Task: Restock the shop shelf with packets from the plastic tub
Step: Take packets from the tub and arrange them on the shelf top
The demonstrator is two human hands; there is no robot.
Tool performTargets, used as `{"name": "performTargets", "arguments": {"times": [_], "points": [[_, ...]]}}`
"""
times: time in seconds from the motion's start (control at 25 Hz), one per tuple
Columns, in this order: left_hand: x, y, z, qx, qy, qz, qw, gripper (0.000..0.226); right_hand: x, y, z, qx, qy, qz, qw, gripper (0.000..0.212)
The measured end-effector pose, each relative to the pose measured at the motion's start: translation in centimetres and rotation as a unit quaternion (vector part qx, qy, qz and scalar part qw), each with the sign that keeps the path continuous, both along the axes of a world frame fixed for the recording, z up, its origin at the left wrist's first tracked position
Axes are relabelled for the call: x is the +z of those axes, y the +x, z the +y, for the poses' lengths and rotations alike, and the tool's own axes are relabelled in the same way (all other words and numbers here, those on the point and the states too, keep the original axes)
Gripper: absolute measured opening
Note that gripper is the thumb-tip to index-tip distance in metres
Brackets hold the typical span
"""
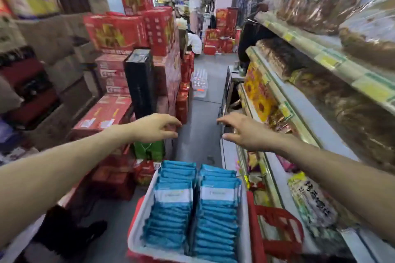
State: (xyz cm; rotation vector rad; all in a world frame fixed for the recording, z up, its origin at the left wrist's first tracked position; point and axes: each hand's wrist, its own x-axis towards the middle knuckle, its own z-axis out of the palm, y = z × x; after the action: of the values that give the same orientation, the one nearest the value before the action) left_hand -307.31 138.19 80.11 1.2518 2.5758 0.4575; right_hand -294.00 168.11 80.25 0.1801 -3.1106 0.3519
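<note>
A plastic tub [136, 226] with a white wall and red rim sits low in the aisle, in front of me. Two rows of blue packets [218, 215] stand packed inside it. My left hand [156, 128] hovers above and beyond the tub, fingers apart, holding nothing. My right hand [241, 132] is stretched out level with it, fingers spread, also empty, close to the edge of the shop shelf [299, 111] on the right. That shelf carries bagged brown goods and yellow packets on several levels.
Red gift boxes [115, 34] and a tall black box [141, 83] are stacked along the left. Cardboard cartons [53, 36] fill the far left. A red basket [280, 232] stands right of the tub. A person [195, 13] stands far down the aisle. Bottled water [199, 81] lies on the floor.
</note>
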Motion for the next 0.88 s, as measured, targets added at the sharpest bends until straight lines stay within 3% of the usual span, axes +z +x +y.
{"name": "performTargets", "arguments": {"times": [0.12, 0.24, 0.48, 0.68, 0.88], "points": [[-7.7, 2.7, -2.8, -0.025, -0.046, -0.06, 0.997, 0.042, -8.8, 3.4, -2.1, 0.034, -0.029, -0.103, 0.994, 0.034], [-13.2, 4.7, -5.0, -0.093, -0.088, -0.064, 0.99, 0.036, -14.9, 7.1, -2.8, 0.06, 0.005, -0.12, 0.991, 0.027], [-16.1, 6.2, -6.4, -0.135, -0.081, 0.081, 0.984, 0.031, -16.8, 9.3, -3.8, 0.044, 0.027, -0.034, 0.998, 0.026], [-16.9, 6.8, -5.8, -0.146, -0.069, 0.094, 0.982, 0.029, -17.2, 9.8, -4.6, 0.026, -0.006, -0.079, 0.997, 0.025], [-17.6, 7.2, -4.9, -0.151, -0.062, -0.076, 0.984, 0.033, -17.0, 9.2, -4.7, 0.037, 0.023, -0.119, 0.992, 0.034]]}}
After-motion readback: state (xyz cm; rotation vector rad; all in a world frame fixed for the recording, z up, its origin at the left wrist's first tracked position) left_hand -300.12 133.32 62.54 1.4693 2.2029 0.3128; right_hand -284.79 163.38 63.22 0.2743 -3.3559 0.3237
